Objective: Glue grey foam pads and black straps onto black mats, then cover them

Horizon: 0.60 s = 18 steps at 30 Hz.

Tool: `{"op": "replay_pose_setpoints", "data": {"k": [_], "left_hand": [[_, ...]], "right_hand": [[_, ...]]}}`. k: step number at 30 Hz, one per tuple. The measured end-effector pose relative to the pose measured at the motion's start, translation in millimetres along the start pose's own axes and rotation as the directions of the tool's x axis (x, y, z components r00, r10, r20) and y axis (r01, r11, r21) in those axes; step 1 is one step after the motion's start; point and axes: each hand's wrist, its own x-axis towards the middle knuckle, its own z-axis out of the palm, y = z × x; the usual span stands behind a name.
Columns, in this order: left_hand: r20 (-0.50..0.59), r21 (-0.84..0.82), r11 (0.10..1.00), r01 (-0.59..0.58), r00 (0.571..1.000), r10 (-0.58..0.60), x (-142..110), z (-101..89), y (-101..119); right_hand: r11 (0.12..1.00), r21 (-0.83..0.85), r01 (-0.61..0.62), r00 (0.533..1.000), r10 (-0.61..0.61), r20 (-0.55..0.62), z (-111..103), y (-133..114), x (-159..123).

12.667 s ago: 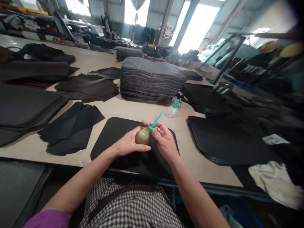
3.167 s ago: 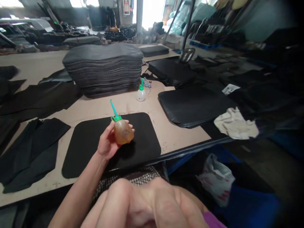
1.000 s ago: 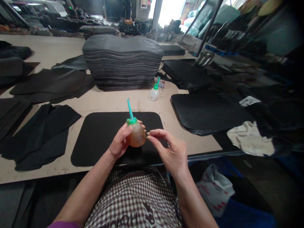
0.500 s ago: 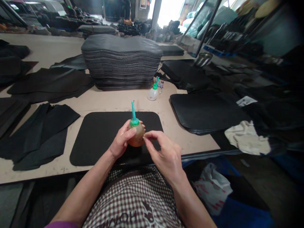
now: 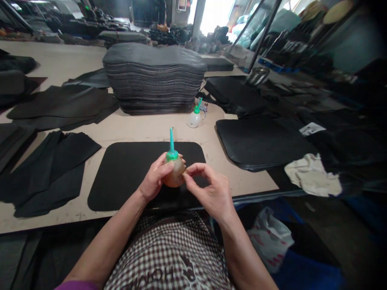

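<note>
My left hand (image 5: 155,179) is wrapped round a squeeze bottle (image 5: 174,176) with a green cap and a long teal spout pointing up. The bottle is translucent, with brownish contents low inside. At its right side, the thumb and forefinger of my right hand (image 5: 208,189) are pinched together against or close to the bottle wall; whatever lies between those fingertips is too small to make out. Both hands are above a black sheet with rounded corners (image 5: 121,173), which lies flat at the table's front edge.
A tall stack of black pieces (image 5: 157,80) stands behind. Beside it is a second squeeze bottle (image 5: 194,119) with a green spout. More black sheets (image 5: 260,141) lie right, near a crumpled cream cloth (image 5: 313,175). Loose black pieces (image 5: 57,169) cover the tabletop (image 5: 99,135) at left.
The bottle's spout has swung slightly right and stands more upright. My right hand has shifted a little to the right, its fingers still pinched. My left hand keeps its hold.
</note>
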Motion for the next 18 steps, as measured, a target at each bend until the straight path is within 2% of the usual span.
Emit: {"op": "replay_pose_setpoints", "data": {"k": [4,9,11,14,18], "left_hand": [[-0.01,-0.003,1.0,0.014,1.0,-0.014,0.6,0.7,-0.5],[-0.086,-0.072,0.997,0.016,0.996,-0.022,1.5,-4.1,0.1],[-0.086,-0.088,0.996,0.019,0.996,-0.027,1.3,-5.4,0.9],[-0.068,-0.1,0.995,0.021,0.997,-0.028,0.6,-4.4,1.1],[-0.075,-0.073,0.997,0.01,0.997,-0.015,-0.2,-1.6,-0.6]], "right_hand": [[0.979,0.171,-0.114,0.992,0.103,0.069,-1.2,6.8,-0.2],[0.929,0.315,-0.192,0.979,0.157,0.133,-7.1,11.9,0.8],[0.943,0.283,-0.172,0.984,0.15,0.099,-9.7,13.5,1.8],[0.988,0.128,-0.088,0.996,0.085,0.03,-10.4,12.6,1.9],[0.999,-0.042,0.02,0.999,-0.018,0.028,-5.1,4.6,0.0]]}}
